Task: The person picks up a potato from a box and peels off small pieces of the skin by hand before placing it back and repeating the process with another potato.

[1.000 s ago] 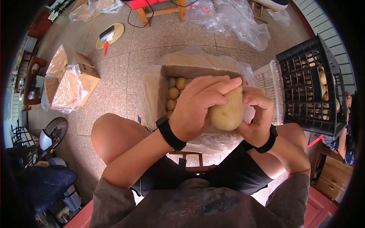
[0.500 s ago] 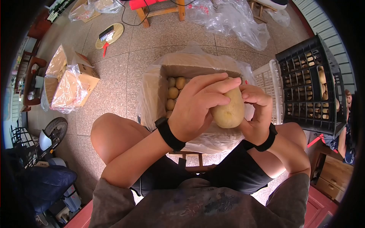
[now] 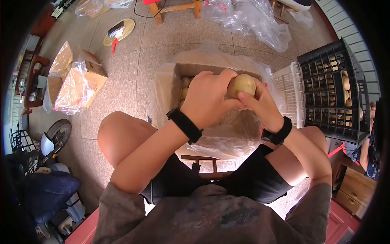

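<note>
Stone-tiled floor point(image 3: 118, 81), beneath everything before you. Carton point(image 3: 195, 70), lined with clear plastic, in front of your knees. Black slatted crate point(image 3: 340, 87), to your right, tan round pieces showing through its openings. Smaller carton point(image 3: 96, 78), flaps raised, on the floor to your left. Clear plastic sheeting point(image 3: 256, 26), crumpled, beyond the lined carton. White crate point(image 3: 282, 91), partly hidden, between the lined carton and the black crate. Round woven fan point(image 3: 129, 27), far left, bearing a dark phone point(image 3: 115, 28). Your left hand point(image 3: 209, 95), fingers and thumb curled against the left side of the held piece. Your right hand point(image 3: 266, 109), pinching the same piece, thumb on its near side. Black wristbands point(image 3: 185, 125), one per wrist. Held round yellow-tan piece point(image 3: 245, 84), between both your hands, above the lined carton.
</note>
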A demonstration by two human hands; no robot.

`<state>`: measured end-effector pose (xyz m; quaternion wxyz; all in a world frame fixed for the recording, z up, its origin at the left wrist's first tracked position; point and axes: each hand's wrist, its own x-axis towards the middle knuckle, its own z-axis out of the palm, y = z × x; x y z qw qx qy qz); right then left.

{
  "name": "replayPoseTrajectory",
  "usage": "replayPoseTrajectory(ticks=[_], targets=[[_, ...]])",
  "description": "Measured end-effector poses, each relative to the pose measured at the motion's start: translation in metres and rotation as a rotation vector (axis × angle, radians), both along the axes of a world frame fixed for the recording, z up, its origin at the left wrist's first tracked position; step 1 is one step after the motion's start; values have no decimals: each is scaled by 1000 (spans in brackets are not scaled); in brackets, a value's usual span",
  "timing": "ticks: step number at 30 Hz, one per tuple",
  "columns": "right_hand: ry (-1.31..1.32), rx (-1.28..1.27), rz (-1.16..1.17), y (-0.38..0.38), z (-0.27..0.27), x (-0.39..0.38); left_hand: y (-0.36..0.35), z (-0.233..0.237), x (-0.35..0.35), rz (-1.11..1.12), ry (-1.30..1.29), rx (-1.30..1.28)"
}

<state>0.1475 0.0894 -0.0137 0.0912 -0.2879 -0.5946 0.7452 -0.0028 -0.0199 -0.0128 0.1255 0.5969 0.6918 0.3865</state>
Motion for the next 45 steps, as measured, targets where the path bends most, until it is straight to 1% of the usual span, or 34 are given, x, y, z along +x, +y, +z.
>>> replayPoseTrajectory(ticks=[1,2,3,4,5,6,7,8,9,10,11,12,13,14,16,17,18,20,21,23,26,27,29,30,32,33,35,36,38,39,41,42,44,45], targets=[[-52,-10,-44,-1,-2,-5,0,-1,-4,16,6,-2],[-56,-6,-34,2,-9,-9,0,-2,-9,36,11,-3],[-176,74,-21,7,-18,-14,0,2,-16,45,8,2],[-296,154,-6,12,-27,-20,-1,9,-24,115,2,26],[-298,158,3,14,-35,-26,-1,15,-30,183,-4,48],[-452,260,145,14,-44,-33,-2,19,-36,189,-6,47],[-607,362,289,15,-56,-39,-2,21,-41,223,10,162],[-610,363,298,13,-72,-47,-4,24,-44,259,26,277],[-627,337,423,9,-92,-57,-7,26,-47,269,22,276],[-642,311,550,7,-120,-66,-10,29,-50,285,12,274],[-644,316,564,26,-191,-63,-14,31,-53,303,4,272],[-499,560,486,32,-261,-61,-18,33,-55,322,4,271],[-339,793,402,-1,-328,-91,-21,35,-56,342,-18,283],[-331,791,420,-11,-328,-99,-26,37,-57,359,-39,294],[-647,524,246,-46,-294,-116,-35,42,-62,381,-31,309],[-673,443,164,-55,-293,-123,-39,43,-64,385,-26,328],[-674,437,177,-62,-299,-122,-44,44,-66,395,-26,319],[-622,432,61,-74,-324,-118,-53,44,-71,410,32,342],[-627,424,67,-79,-336,-115,-56,40,-75,413,28,333],[-728,382,14,-85,-360,-110,-59,34,-82,415,29,414],[-813,318,33,-81,-401,-99,-62,34,-85,427,0,356],[-815,313,33,-81,-398,-98,-62,33,-85,425,-1,351],[-808,411,42,-83,-390,-93,-62,33,-84,413,29,324],[-812,408,41,-84,-396,-92,-61,33,-84,411,26,322],[-722,456,-27,-87,-425,-85,-59,33,-84,386,23,327],[-724,455,-28,-88,-436,-82,-58,33,-83,384,21,326],[-643,525,-55,-89,-451,-78,-56,35,-81,358,-7,378],[-640,522,-54,-91,-442,-80,-55,37,-81,357,-4,376],[-779,430,-164,-97,-409,-90,-51,42,-80,347,7,443],[-775,425,-174,-101,-403,-93,-50,43,-80,336,11,443],[-785,480,-118,-102,-389,-96,-48,44,-80,356,-41,465],[-782,487,-136,-100,-388,-97,-48,46,-79,342,-41,478],[-825,656,-2,-89,-382,-97,-45,47,-76,337,-94,398],[-834,672,-31,-77,-357,-100,-43,48,-73,316,-103,422]])
